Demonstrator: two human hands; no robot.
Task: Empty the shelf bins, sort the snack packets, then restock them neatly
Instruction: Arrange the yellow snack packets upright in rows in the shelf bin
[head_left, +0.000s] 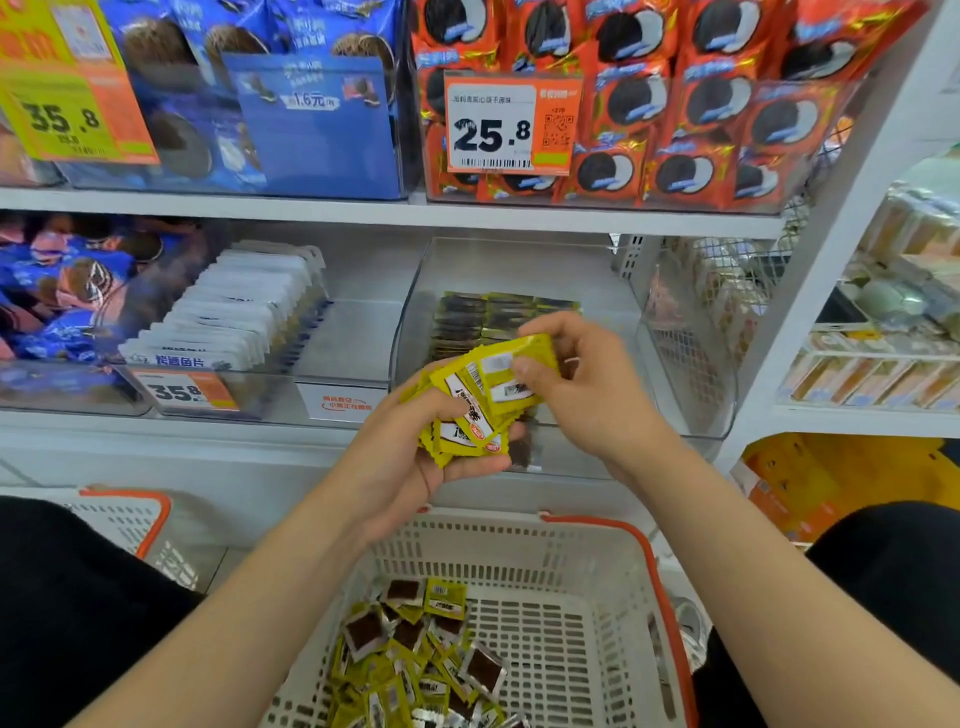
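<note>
Snack packets (470, 410), yellow, fan out just before the front edge of a clear bin (675, 395) on the middle shelf (156, 434), above a white basket (467, 525) holding loose packets (410, 644). A stacked row (483, 317) lines the bin's back, with open room ahead of it. Left grip (410, 462), palm up, curls round the fan; right grip (587, 384) pinches the top packet between thumb and fingers.
</note>
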